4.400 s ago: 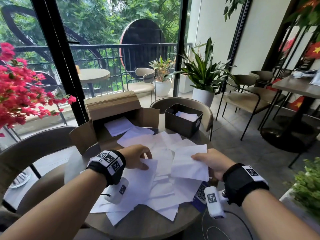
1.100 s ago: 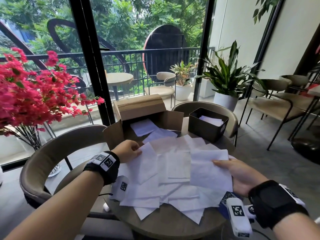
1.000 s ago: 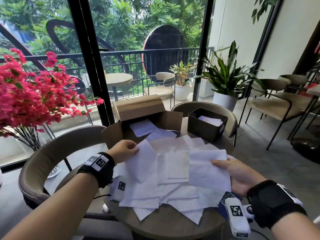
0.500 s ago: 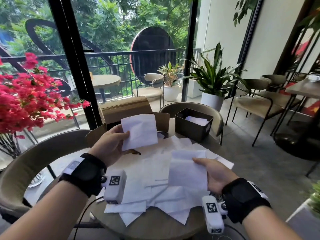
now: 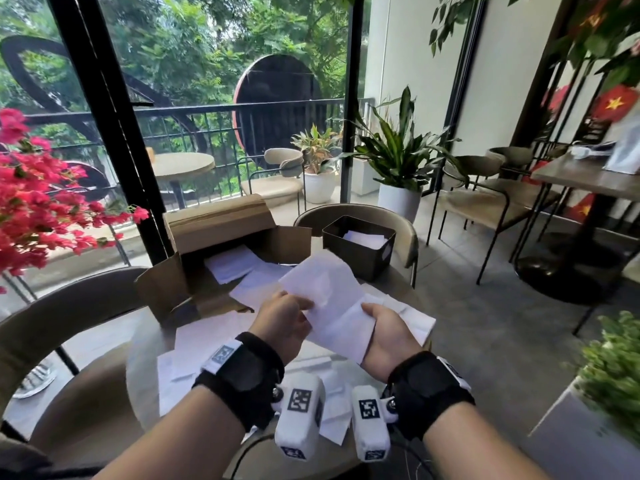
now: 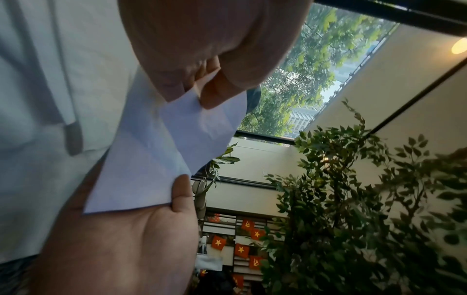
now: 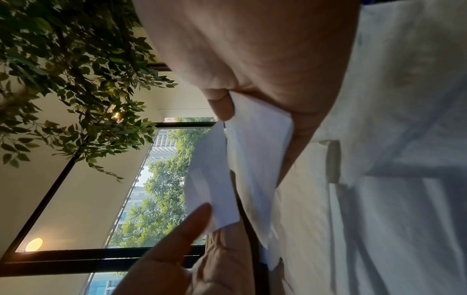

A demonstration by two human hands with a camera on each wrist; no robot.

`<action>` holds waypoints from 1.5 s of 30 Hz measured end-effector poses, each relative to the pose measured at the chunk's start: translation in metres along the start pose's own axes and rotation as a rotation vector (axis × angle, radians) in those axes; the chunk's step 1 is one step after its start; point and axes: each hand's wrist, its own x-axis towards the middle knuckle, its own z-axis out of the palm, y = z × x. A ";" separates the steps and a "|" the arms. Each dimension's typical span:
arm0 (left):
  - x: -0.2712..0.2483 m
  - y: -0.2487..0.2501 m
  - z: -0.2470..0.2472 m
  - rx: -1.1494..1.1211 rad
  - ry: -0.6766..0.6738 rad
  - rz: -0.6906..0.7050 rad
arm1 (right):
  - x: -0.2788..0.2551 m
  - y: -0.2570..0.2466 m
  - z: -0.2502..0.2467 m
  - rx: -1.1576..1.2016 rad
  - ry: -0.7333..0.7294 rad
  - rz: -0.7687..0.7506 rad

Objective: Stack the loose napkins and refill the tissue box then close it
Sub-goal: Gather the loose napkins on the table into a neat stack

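Observation:
Both hands meet above the round table [image 5: 138,348]. My left hand [image 5: 303,306] pinches a white napkin [image 5: 322,282] by its near left corner. My right hand [image 5: 369,311] grips a second napkin [image 5: 346,334] lying under and overlapping the first. The left wrist view shows thumb and fingers pinching the upper napkin [image 6: 204,127] over the lower napkin [image 6: 139,179]. In the right wrist view my thumb presses the held napkin [image 7: 255,159]. Several loose napkins [image 5: 204,341] lie on the table. The dark tissue box [image 5: 358,261] stands open at the far right, napkins inside.
An open cardboard box [image 5: 214,230] with napkins inside lies at the table's far left. Curved-back chairs [image 5: 69,317] stand around the table. Pink flowers [image 5: 31,209] hang at the left, and a green plant [image 5: 613,368] stands at the right.
My left hand has carried its napkin rightward and down onto the one in my right hand. The two hands now sit close together with the napkins overlapping.

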 end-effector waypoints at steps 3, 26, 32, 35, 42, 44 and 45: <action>-0.006 0.007 0.002 0.042 -0.036 -0.071 | 0.005 -0.001 -0.010 0.013 0.044 0.005; 0.012 -0.006 0.017 0.785 0.036 0.419 | -0.008 -0.009 -0.011 0.072 -0.234 0.028; 0.015 -0.019 0.017 1.012 0.110 0.476 | 0.004 -0.005 -0.018 0.028 -0.144 0.044; 0.014 -0.020 0.014 1.085 0.125 0.474 | 0.005 -0.005 -0.020 0.034 -0.132 0.040; 0.023 -0.024 0.011 1.048 0.145 0.447 | 0.004 -0.005 -0.018 -0.016 -0.065 0.035; 0.027 -0.029 0.011 1.036 0.145 0.442 | 0.003 -0.004 -0.016 -0.034 -0.063 0.031; 0.027 -0.031 0.012 1.028 0.141 0.436 | 0.002 -0.004 -0.015 -0.043 -0.062 0.027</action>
